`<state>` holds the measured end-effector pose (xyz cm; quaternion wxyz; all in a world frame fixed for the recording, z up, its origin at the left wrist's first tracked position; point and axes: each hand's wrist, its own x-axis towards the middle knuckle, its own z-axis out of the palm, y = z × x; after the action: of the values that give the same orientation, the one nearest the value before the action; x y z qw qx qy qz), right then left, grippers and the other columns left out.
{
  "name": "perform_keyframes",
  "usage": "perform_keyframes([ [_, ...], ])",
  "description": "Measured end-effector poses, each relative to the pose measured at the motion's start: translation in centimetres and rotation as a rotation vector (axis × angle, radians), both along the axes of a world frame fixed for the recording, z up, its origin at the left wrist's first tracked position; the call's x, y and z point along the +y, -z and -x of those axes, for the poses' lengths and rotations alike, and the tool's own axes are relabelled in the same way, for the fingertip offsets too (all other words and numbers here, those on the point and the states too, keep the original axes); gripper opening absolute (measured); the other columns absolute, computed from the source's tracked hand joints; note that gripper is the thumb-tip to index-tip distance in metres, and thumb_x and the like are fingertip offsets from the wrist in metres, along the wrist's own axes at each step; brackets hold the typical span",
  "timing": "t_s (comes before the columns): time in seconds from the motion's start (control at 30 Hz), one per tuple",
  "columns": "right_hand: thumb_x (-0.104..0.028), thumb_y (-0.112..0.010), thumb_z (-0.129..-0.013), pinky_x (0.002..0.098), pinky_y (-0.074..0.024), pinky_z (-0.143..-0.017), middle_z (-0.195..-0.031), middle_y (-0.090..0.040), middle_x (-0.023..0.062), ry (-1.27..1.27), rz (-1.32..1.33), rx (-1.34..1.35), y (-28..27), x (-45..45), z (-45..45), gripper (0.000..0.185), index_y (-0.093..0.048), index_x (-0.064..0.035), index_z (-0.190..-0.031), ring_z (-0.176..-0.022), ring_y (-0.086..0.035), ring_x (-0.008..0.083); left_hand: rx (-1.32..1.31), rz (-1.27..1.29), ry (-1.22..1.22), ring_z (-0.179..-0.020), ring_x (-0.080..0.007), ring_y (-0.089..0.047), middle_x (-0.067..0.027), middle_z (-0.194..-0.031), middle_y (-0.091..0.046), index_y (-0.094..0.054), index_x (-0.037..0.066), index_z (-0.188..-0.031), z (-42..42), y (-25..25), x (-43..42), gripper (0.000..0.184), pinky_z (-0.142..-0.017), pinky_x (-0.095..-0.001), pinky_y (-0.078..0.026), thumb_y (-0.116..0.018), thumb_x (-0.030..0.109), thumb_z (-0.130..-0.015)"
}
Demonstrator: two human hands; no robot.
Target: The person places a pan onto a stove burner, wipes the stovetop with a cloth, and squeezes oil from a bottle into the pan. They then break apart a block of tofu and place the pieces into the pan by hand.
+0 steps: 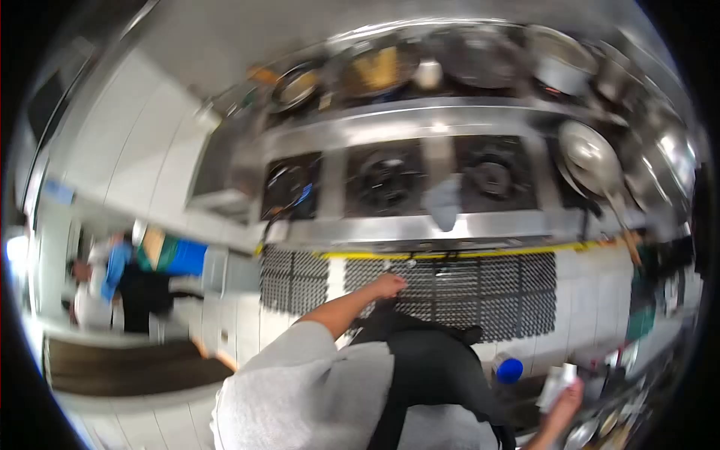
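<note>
Though blurry, white angular object (553, 388).

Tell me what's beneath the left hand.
Around the left hand, the dark lattice floor mat shows below. The patch directly behind the hand is covered, and the curled fingers hide the palm, so I can't tell whether it holds anything.
</note>
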<state>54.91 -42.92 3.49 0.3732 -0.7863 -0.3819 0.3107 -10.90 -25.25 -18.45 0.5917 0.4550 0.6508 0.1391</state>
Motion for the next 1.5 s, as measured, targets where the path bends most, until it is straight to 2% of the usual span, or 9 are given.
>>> perform_keyframes([
  [0.17,-0.004,-0.063,-0.092,0.0208,-0.0444,-0.072,-0.093,-0.066,0.0006,-0.484,0.218,0.257,-5.6,9.2,32.2,0.017,-0.067,0.0004,-0.108,-0.082,-0.055,0.0047,0.059,0.052,-0.144,-0.063,-0.0156,-0.062,-0.0041,-0.082,-0.067,-0.072,0.012,-0.113,15.4,0.0,-9.1,0.027,-0.055,-0.0317,-0.05,-0.064,0.027,-0.092],
  [0.23,0.001,-0.06,-0.092,0.023,-0.0448,-0.07,-0.09,-0.068,0.003,-0.595,0.445,0.561,-10.8,11.5,38.2,0.02,-0.067,0.0052,-0.11,-0.077,-0.055,0.0068,-0.153,0.343,-0.689,-0.073,-0.0167,-0.067,-0.003,-0.102,-0.068,-0.067,0.017,-0.121,22.3,1.2,-14.4,0.029,-0.058,-0.0355,-0.053,-0.061,0.023,-0.094],
  [0.4,0.005,-0.06,-0.091,0.0228,-0.0457,-0.07,-0.089,-0.068,0.0033,-0.739,0.653,0.541,-12.2,15.4,41.4,0.017,-0.069,0.0036,-0.105,-0.075,-0.058,0.0081,-0.207,-0.128,-1.581,-0.056,-0.017,-0.057,-0.0048,-0.076,-0.061,-0.061,0.009,-0.091,38.3,0.7,-18.3,0.041,-0.04,-0.0248,-0.039,-0.054,0.049,-0.098],
  [0.6,0.011,-0.062,-0.087,0.0242,-0.0487,-0.075,-0.091,-0.066,0.0014,-0.799,0.642,0.471,-12.7,16.0,45.9,0.017,-0.067,0.0005,-0.1,-0.082,-0.062,0.0103,-0.221,-0.216,-1.124,-0.086,-0.0153,-0.062,-0.0054,-0.099,-0.068,-0.062,0.003,-0.121,44.1,-12.9,-7.7,0.059,-0.07,-0.0302,-0.047,-0.057,0.056,-0.095],
  [0.73,0.012,-0.06,-0.086,0.0246,-0.0492,-0.077,-0.091,-0.066,0.0016,-0.823,0.674,0.365,-16.7,15.5,49.2,0.021,-0.065,-0.0011,-0.101,-0.082,-0.062,0.0115,-0.32,-0.085,-0.723,-0.07,-0.017,-0.066,-0.006,-0.088,-0.067,-0.063,0.003,-0.113,44.6,-11.5,-3.1,0.05,-0.06,-0.0255,-0.049,-0.059,0.05,-0.096],
  [0.83,0.012,-0.059,-0.086,0.0248,-0.0489,-0.075,-0.089,-0.066,0.0012,-0.847,0.633,0.383,-15.9,16.0,50.0,0.022,-0.065,-0.0018,-0.102,-0.078,-0.061,0.0112,-0.562,0.187,-0.685,-0.065,-0.0139,-0.059,-0.0085,-0.112,-0.072,-0.062,0.012,-0.123,42.9,-13.7,-1.9,0.052,-0.07,-0.0332,-0.052,-0.059,0.055,-0.094],
  [0.97,0.011,-0.058,-0.085,0.0249,-0.0482,-0.071,-0.085,-0.066,0.0004,-0.798,0.502,0.502,-9.9,15.8,47.3,0.022,-0.065,-0.0022,-0.101,-0.073,-0.059,0.0104,-1.193,0.068,-0.81,-0.049,-0.0072,-0.042,0.0021,-0.068,-0.054,-0.06,0.012,-0.095,40.2,-11.3,-0.7,0.028,-0.041,-0.0238,-0.03,-0.064,0.04,-0.096],
  [1.23,0.005,-0.059,-0.081,0.0258,-0.0441,-0.062,-0.082,-0.066,0.0018,-0.78,0.231,0.169,-5.5,21.3,48.8,0.015,-0.068,-0.0017,-0.09,-0.067,-0.055,0.0101,-0.881,-0.154,-0.835,-0.037,-0.0074,-0.031,0.0046,-0.054,-0.036,-0.05,0.011,-0.088,30.1,-20.0,-4.3,0.027,-0.036,-0.0247,-0.024,-0.055,0.033,-0.102],
  [1.5,0.008,-0.062,-0.078,0.0377,-0.0523,-0.082,-0.097,-0.064,0.0142,-1.146,-0.922,-0.412,-16.3,26.8,66.0,0.016,-0.068,-0.0014,-0.089,-0.094,-0.063,0.033,-0.541,-0.18,-0.415,-0.038,-0.0071,-0.032,0.0031,-0.053,-0.037,-0.051,0.005,-0.094,22.6,-30.6,-8.6,0.033,-0.036,-0.0246,-0.029,-0.044,0.035,-0.105],
])
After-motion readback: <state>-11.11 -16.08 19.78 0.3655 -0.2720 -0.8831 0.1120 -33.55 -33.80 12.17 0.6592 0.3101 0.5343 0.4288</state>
